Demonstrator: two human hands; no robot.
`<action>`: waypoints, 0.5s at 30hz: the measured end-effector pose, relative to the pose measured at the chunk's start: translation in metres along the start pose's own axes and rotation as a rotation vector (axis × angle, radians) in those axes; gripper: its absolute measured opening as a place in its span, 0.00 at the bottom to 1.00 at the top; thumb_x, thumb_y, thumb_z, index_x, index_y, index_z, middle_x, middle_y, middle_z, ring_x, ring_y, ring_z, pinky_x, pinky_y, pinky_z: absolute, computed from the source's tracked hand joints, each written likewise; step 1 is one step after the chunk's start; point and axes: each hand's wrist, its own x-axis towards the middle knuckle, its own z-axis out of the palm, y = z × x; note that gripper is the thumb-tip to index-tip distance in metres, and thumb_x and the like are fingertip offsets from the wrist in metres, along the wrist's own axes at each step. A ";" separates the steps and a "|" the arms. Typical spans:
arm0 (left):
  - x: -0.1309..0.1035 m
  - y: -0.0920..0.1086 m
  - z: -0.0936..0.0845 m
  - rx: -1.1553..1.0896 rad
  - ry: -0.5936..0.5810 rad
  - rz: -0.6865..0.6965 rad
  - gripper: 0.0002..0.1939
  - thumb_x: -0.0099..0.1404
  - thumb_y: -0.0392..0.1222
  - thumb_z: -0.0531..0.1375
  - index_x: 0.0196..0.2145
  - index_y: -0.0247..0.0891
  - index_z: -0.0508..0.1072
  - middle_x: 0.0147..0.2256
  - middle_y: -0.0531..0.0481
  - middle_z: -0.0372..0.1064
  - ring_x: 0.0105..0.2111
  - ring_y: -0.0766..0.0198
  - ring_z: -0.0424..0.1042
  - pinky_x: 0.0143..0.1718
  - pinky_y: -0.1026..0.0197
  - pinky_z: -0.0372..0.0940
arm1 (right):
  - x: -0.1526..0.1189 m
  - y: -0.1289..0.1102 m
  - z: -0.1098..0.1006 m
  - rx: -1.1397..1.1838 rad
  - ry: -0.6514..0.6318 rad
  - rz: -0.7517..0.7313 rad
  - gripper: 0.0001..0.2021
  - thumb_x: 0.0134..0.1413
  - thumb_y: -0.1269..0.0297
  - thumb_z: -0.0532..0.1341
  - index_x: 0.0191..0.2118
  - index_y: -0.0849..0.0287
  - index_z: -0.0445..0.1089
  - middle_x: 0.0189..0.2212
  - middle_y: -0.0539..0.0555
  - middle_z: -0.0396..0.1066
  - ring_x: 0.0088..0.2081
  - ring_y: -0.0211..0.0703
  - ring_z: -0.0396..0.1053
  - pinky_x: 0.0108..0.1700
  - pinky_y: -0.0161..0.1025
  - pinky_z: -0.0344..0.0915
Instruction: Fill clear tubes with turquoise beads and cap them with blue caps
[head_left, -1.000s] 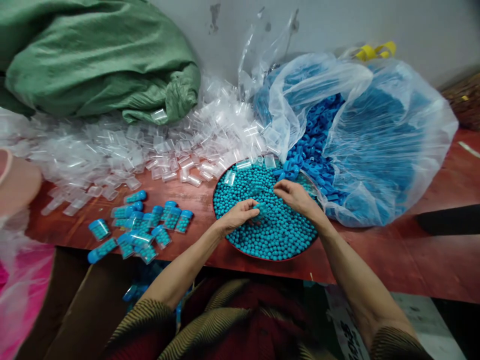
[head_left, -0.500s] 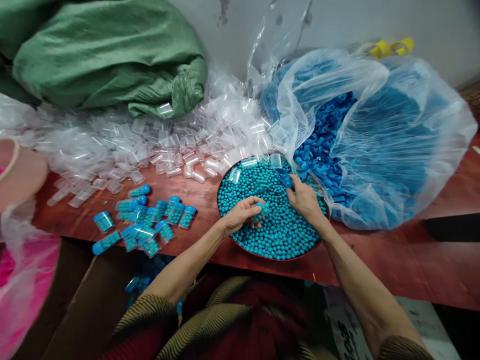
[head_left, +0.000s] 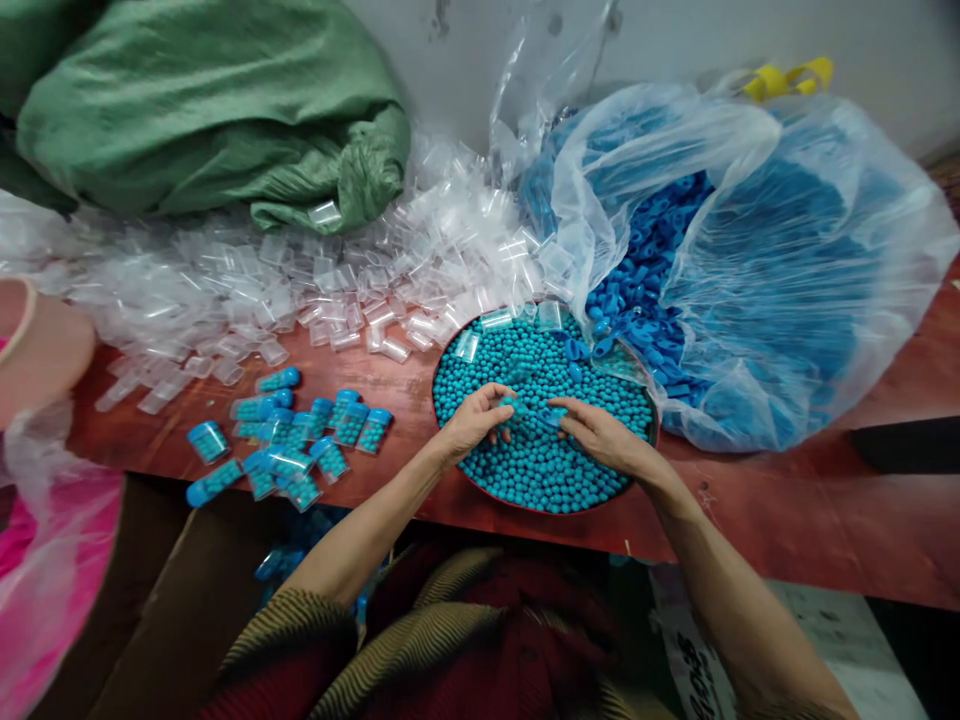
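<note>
My left hand (head_left: 480, 420) is closed around a small clear plastic bottle (head_left: 512, 405) with teal beads in it, held over the tray. Close by on the right, my right hand (head_left: 596, 430) pinches a blue cap (head_left: 555, 414) between thumb and fingers. A small gap parts the two hands. Under both lies a round tray full of teal beads (head_left: 555, 485), with a dark red rim. A few clear bottles (head_left: 467, 347) lie on the beads at the far left side, and several blue caps (head_left: 577, 350) lie at the far right edge.
Capped, bead-filled bottles (head_left: 289, 445) lie on the red table (head_left: 420, 480) at left. Behind them spreads a heap of clear bottles (head_left: 337, 290) beneath a green sack (head_left: 225, 110). A plastic bag of blue caps (head_left: 780, 270) stands at right. A pink tub (head_left: 45, 340) sits far left.
My right hand has come from the caps at the tray's far right edge toward my left hand, bringing a blue cap. My left hand stays nearly in place with the bottle.
</note>
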 end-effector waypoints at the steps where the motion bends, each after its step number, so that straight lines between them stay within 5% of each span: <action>1: -0.001 0.000 0.002 0.006 -0.005 0.001 0.22 0.54 0.50 0.63 0.41 0.36 0.63 0.31 0.54 0.67 0.19 0.73 0.68 0.16 0.71 0.55 | 0.000 0.000 0.002 0.096 0.008 0.034 0.17 0.56 0.60 0.52 0.49 0.57 0.65 0.25 0.48 0.69 0.23 0.37 0.65 0.26 0.35 0.63; 4: -0.003 0.002 0.010 0.013 -0.025 0.027 0.22 0.56 0.50 0.62 0.44 0.36 0.63 0.30 0.55 0.66 0.20 0.73 0.67 0.18 0.71 0.57 | 0.004 -0.005 0.014 0.332 0.011 0.080 0.16 0.56 0.57 0.52 0.49 0.56 0.59 0.23 0.43 0.64 0.17 0.32 0.57 0.18 0.32 0.58; 10: -0.006 0.002 0.012 0.038 0.013 0.061 0.24 0.58 0.50 0.60 0.49 0.37 0.62 0.30 0.54 0.66 0.19 0.73 0.66 0.18 0.70 0.57 | 0.003 -0.012 0.025 0.593 0.116 0.031 0.14 0.55 0.56 0.54 0.44 0.55 0.57 0.20 0.41 0.58 0.16 0.31 0.54 0.17 0.31 0.60; 15: -0.008 -0.001 0.014 0.122 -0.007 0.062 0.24 0.58 0.46 0.59 0.51 0.37 0.63 0.30 0.54 0.65 0.19 0.74 0.65 0.18 0.70 0.58 | -0.002 -0.016 0.028 0.454 0.048 0.008 0.13 0.56 0.54 0.55 0.44 0.55 0.60 0.17 0.40 0.53 0.15 0.33 0.55 0.16 0.32 0.58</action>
